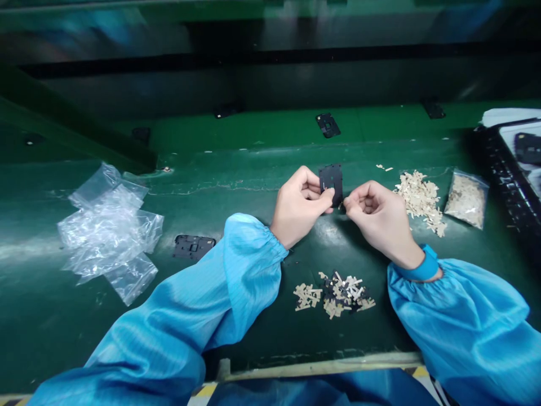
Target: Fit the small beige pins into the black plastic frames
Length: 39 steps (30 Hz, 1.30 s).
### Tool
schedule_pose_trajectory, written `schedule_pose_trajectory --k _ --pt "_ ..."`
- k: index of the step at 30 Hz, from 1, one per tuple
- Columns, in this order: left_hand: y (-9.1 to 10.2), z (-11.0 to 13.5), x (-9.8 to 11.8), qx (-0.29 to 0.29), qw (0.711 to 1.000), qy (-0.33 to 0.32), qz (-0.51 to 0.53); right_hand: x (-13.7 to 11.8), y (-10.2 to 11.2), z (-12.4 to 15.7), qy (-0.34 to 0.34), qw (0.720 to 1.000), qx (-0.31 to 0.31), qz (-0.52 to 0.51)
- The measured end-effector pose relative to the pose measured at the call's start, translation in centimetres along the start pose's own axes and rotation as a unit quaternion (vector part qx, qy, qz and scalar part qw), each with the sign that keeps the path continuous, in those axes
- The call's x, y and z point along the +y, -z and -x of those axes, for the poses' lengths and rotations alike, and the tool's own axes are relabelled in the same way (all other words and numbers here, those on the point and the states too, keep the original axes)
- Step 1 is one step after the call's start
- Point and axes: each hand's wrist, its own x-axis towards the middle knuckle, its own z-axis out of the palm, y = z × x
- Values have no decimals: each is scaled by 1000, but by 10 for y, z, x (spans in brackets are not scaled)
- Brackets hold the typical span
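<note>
A small black plate (pixel 331 183) is held upright between the hands, pinched at its lower left edge by the curled fingers of the left hand (pixel 298 208). The right hand (pixel 379 217) grasps its lower right corner. Cream-coloured die-cut pieces (pixel 343 294) lie in heaps nearby on the green bench (pixel 262 338).

Factory electronics assembly line: long green conveyor-type surface (pixel 270 332) under the work, blue striped anti-static smock sleeves (pixel 236 270) with elastic cuffs, small black frames (pixel 328 125) set out singly, clear plastic bags (pixel 107 231), black parts tray (pixel 502 163).
</note>
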Motion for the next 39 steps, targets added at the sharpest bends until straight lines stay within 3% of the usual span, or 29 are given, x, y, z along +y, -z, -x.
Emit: schedule_pose_trajectory --k 19,39 --pt "-1 1 2 9 1000 3 0 -1 0 0 -18 1000 20 -6" --pt "0 2 2 -5 1000 -8 1 -5 1 -2 -32 999 1 -40"
